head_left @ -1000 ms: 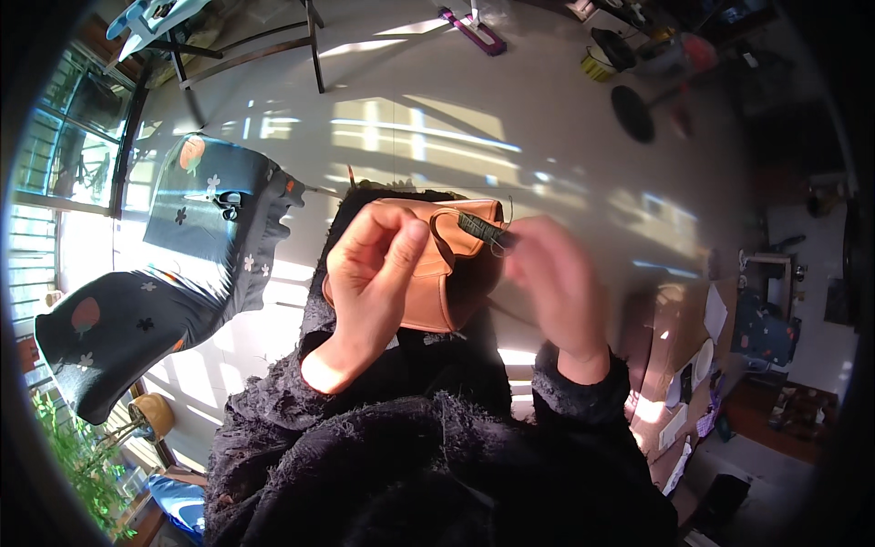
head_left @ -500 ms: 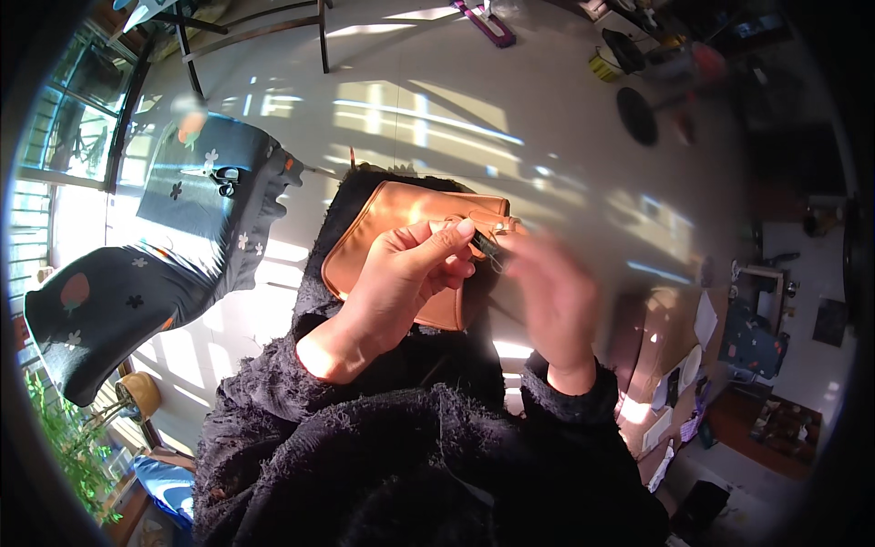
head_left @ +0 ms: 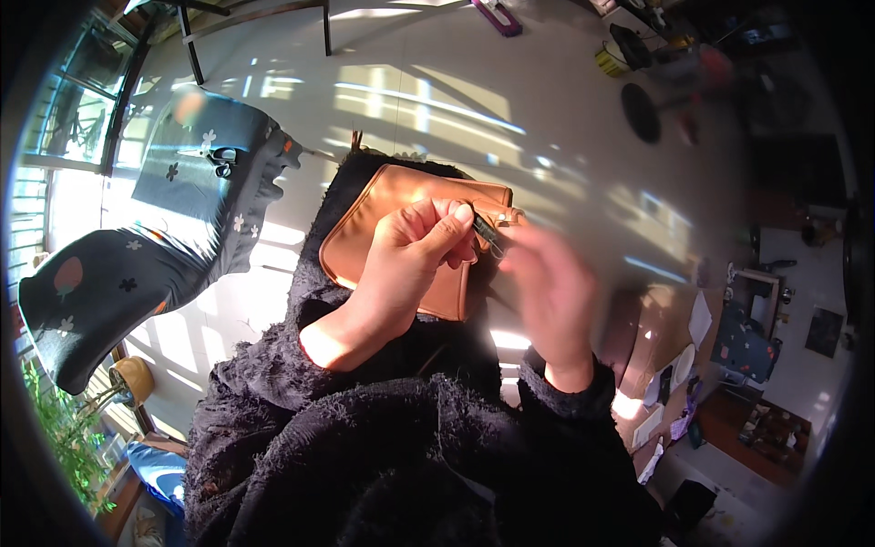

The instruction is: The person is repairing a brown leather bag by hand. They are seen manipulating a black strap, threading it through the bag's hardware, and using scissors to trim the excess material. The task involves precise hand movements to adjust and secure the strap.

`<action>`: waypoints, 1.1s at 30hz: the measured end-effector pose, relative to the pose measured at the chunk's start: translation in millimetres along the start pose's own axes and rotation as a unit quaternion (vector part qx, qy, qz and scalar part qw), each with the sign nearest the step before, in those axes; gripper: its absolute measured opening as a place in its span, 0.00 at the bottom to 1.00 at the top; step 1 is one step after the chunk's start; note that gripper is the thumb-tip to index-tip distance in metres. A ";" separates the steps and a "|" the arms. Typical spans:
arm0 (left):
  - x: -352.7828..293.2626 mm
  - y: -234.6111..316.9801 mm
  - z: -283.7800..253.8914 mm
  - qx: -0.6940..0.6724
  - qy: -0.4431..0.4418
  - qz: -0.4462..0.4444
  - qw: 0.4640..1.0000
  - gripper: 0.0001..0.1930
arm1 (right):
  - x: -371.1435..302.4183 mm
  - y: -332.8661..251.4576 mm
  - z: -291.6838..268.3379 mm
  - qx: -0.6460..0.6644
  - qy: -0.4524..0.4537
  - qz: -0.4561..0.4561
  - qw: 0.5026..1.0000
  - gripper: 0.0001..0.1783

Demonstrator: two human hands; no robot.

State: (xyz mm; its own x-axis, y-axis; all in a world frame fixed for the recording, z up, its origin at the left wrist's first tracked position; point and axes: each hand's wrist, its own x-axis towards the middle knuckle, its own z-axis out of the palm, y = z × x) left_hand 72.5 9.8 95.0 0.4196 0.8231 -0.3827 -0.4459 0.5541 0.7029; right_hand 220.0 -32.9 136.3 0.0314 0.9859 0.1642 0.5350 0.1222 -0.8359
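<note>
Pinched between the thumb and fingers of my left hand point(head_left: 406, 251) is a small, slender dark piece point(head_left: 487, 234) with a thin loop or strand at its lower end. It is too small to tell its kind. My right hand point(head_left: 554, 292) is just right of that end, its fingers smeared by motion; whether they touch the strand cannot be seen. Beneath both hands, a tan leather-like bag point(head_left: 392, 196) lies on my lap over shaggy black cloth point(head_left: 314, 214). A strap end or tab point(head_left: 497, 214) shows at the bag's right edge, partly behind my fingers.
To the left stands a chair with a dark patterned cover point(head_left: 196, 173), black-handled scissors point(head_left: 221, 159) on its seat. A potted plant point(head_left: 68, 438) is at lower left. Cardboard boxes point(head_left: 652, 351) with papers stand close on my right. A purple-framed object point(head_left: 497, 16) lies far ahead.
My left hand and the bag sit slightly higher in view, and more of the dark piece shows past my fingertips. My right hand stays beside it, still blurred.
</note>
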 end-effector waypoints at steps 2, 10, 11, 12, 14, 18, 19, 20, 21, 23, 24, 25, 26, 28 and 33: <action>0.4 -5.5 -1.9 -0.024 -0.006 0.017 1.000 0.08 | -1.9 1.8 0.7 0.002 0.011 0.016 1.000 0.05; 1.5 -10.8 -4.9 -0.047 0.024 0.055 0.997 0.07 | -1.6 2.9 6.8 0.022 0.034 0.019 0.999 0.05; 2.8 -11.6 -6.9 -0.051 0.023 0.060 0.997 0.07 | -2.4 4.6 8.1 0.025 0.037 0.019 0.999 0.05; 3.4 -11.6 -8.5 -0.056 0.042 0.063 0.996 0.07 | -3.1 5.4 8.6 0.027 0.039 0.019 0.999 0.05; 5.1 -10.3 -14.9 -0.067 0.079 0.068 0.992 0.06 | -5.6 5.9 4.9 0.032 0.068 0.032 0.997 0.05; 9.1 4.3 -45.0 -0.073 0.103 0.107 0.986 0.07 | -5.8 12.6 -6.8 0.090 0.097 0.076 0.988 0.07; 8.6 3.8 -47.5 -0.069 0.098 0.089 0.989 0.07 | -5.3 12.5 -5.1 0.104 0.097 0.077 0.987 0.07; 7.4 3.7 -43.6 -0.066 0.112 0.087 0.988 0.07 | -4.0 12.1 -2.2 0.117 0.098 0.079 0.985 0.07; 5.5 4.5 -35.4 -0.064 0.125 0.086 0.986 0.07 | -2.3 11.3 -1.0 0.129 0.098 0.080 0.984 0.08; 5.5 7.2 -27.4 -0.047 0.128 0.104 0.985 0.06 | 1.1 5.1 -3.5 0.152 0.110 0.113 0.976 0.08; 5.3 8.5 -27.7 -0.044 0.101 0.105 0.988 0.05 | 1.7 3.5 -4.7 0.162 0.117 0.131 0.971 0.09; 4.8 9.9 -29.1 -0.041 0.074 0.105 0.991 0.05 | 2.8 5.6 -5.2 0.162 0.113 0.124 0.972 0.10; 4.9 10.5 -29.6 -0.037 0.047 0.105 0.993 0.05 | 3.4 6.2 -6.3 0.171 0.109 0.126 0.971 0.10; 6.5 11.1 -27.8 -0.008 0.000 0.086 0.996 0.05 | 5.1 4.9 -8.1 0.190 0.098 0.130 0.968 0.10; 7.2 10.1 -11.0 0.104 -0.030 0.169 0.980 0.06 | 8.6 -0.8 -9.0 0.221 0.105 0.148 0.958 0.10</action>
State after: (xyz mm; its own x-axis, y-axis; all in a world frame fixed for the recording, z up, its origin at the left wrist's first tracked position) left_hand 62.3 22.7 92.8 0.3249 0.9427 -0.0762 -0.3990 0.2097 0.8927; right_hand 227.5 -25.6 143.1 0.3208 0.9458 -0.0509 0.0673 -0.0764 -0.9948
